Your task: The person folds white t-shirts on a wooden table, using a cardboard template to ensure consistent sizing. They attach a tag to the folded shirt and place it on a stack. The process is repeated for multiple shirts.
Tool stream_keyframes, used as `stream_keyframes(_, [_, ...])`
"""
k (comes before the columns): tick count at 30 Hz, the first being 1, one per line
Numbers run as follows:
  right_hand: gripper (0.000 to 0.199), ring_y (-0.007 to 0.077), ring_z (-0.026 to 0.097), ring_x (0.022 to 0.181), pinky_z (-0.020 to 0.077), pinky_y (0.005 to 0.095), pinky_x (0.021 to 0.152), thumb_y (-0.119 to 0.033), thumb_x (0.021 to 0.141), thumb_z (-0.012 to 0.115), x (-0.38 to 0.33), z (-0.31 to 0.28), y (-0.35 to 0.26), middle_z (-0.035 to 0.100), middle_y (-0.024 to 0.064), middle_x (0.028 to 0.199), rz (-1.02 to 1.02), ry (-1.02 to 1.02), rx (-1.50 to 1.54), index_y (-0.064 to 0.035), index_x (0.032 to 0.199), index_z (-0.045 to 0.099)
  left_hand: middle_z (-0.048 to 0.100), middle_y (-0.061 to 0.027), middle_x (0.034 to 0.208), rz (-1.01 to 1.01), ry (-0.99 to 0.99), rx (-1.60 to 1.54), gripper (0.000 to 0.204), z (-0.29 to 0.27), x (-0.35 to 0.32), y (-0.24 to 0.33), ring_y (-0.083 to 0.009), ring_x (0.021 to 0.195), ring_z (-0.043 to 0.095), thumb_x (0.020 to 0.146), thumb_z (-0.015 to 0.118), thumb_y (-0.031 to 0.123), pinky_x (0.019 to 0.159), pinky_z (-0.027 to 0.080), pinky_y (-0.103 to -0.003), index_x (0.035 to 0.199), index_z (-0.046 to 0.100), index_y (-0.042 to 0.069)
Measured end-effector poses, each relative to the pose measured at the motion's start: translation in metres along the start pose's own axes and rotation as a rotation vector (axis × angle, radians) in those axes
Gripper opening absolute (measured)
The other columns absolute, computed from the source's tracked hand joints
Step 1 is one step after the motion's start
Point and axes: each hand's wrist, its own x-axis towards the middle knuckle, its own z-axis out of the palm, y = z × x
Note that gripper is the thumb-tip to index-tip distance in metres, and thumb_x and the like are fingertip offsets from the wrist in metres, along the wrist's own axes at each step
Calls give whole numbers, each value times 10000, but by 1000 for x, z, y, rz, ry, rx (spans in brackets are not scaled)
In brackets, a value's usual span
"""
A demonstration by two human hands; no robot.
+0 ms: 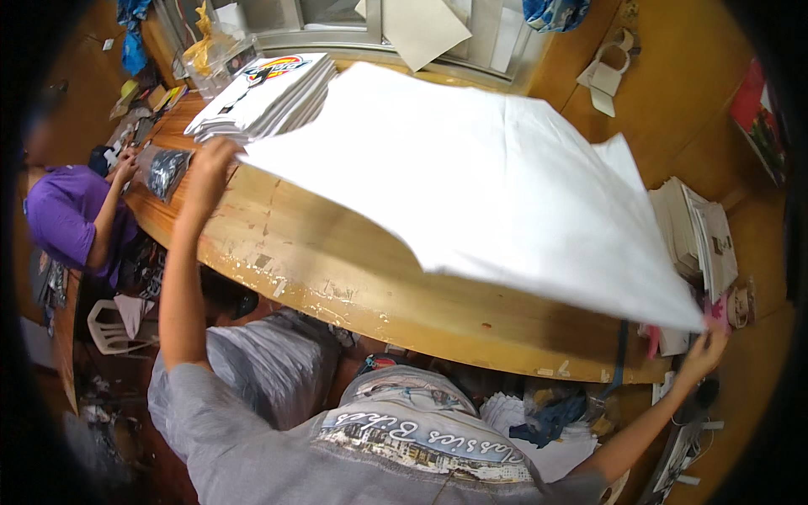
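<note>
White garment (497,185) spread above wooden table (337,269); both hands gripping corners.

The cloth (505,194) stretched between my fingers is plain white, with no print showing; under it the desk (337,269) is honey-yellow wood, its near edge chipped to pale patches; beyond my left fingers a stack of white shirts (265,97) carries a red, yellow and blue print on top; my own shirt (404,446) is grey with a printed picture band; the person (63,215) further left wears purple.
</note>
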Motion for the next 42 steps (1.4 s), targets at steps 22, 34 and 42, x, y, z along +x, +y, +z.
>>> stream_keyframes(22, [369,270,279,1207,235,433,951,-242,853,398,-167,144,-78,316,75,1309,215,-737,18,-161,1212,418,472,-138,1061,-1028,-225,-36,345,180,-59,66,-300,1010,413,705,590,237,859,325,-429,995,556,52])
stream_keyframes(34, [376,278,273,1207,218,441,956,-221,850,405,-163,143,-81,321,65,1307,200,-711,72,-174,1223,410,427,-93,1175,-575,-460,-682,299,177,-27,111,-240,1134,354,769,527,204,934,242,-462,1049,520,99])
stream_keyframes(42, [385,275,288,1197,228,433,952,-175,817,452,-166,133,-86,332,72,1299,230,-746,-9,-165,1201,432,350,-175,1266,-824,-594,235,397,169,-80,49,-312,1183,310,843,364,201,981,232,-360,1199,381,25])
